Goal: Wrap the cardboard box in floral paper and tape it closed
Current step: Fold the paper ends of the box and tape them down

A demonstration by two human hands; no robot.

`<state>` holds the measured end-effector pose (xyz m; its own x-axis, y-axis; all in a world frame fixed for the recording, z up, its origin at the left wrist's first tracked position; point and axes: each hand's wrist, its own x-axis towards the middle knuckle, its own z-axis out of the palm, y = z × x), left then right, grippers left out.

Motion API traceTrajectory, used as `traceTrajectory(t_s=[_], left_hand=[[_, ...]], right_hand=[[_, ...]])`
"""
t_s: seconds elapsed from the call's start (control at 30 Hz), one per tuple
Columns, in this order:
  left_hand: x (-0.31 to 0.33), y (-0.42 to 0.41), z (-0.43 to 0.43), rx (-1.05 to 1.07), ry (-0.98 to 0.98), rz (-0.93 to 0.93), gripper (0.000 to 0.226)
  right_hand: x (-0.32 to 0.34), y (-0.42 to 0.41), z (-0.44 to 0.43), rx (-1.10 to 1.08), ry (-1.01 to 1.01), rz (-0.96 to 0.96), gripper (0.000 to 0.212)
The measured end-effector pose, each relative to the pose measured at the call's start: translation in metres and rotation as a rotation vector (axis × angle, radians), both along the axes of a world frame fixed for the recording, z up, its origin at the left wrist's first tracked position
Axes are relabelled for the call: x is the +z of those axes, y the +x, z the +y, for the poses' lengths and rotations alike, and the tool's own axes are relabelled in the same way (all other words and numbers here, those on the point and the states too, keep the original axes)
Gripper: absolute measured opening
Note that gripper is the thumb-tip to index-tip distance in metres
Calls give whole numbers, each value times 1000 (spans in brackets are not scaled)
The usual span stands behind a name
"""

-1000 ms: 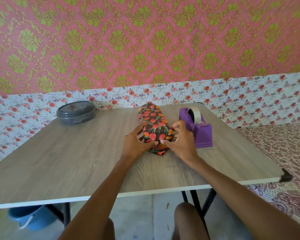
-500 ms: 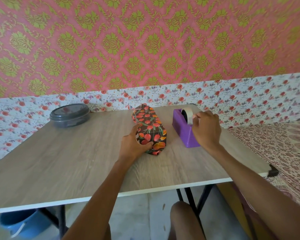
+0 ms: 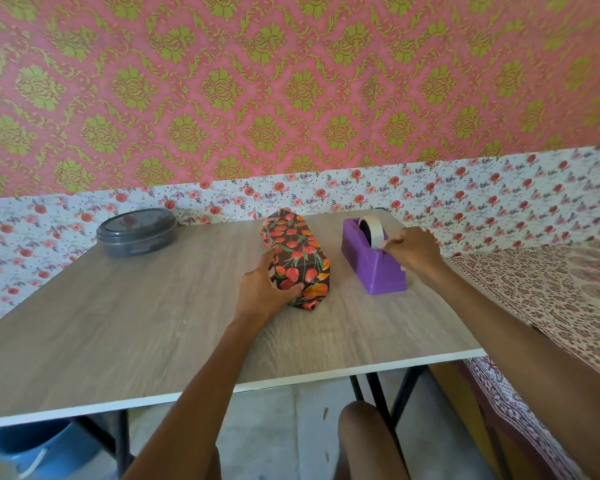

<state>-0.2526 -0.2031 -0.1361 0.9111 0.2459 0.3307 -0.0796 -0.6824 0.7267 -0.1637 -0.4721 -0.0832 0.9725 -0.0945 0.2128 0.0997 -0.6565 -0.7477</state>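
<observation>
So, left hand (image 3: pixel 262 289) is gripping the box (image 3: pixel 297 251) by its fold, right hand (image 3: pixel 414 252) is pinching tape (image 3: pixel 373 230); best pulling slowly.

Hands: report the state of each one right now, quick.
Left hand: grips the near end of the wrapped box.
Right hand: fingers pinch the tape at the purple dispenser.

My left hand (image 3: pixel 262 292) grips the near end of the floral-wrapped box (image 3: pixel 300 254), thumb across the folded end. My right hand (image 3: pixel 413 252) pinches the tape (image 3: pixel 373 230) on the purple dispenser (image 3: pixel 371 268) just right of it. A grey lidded tub (image 3: pixel 136 235) sits at the table's (image 3: pixel 153 323) far left corner.
</observation>
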Motion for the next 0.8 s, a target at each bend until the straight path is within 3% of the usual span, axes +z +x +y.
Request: traceTrajectory(t_s=[0.1, 0.37, 0.57, 0.7, 0.8], left_hand=[[1, -2, -1, 3, 2, -6, 94], [1, -5, -2, -2, -21, -15, 95], [-2, -4, -2, 5, -30, -11, 97], [-2, -3, -2, 15, -23, 2, 98], [-3, -3, -2, 8, -29, 8, 99]], right_hand=[[0, 2, -2, -19, 69, 27, 12], [6, 2, 5, -120, 375, 71, 33], [9, -2, 11, -147, 359, -54, 28], [15, -2, 5, -123, 609, 93, 21], [23, -1, -1, -67, 866, 326, 15]])
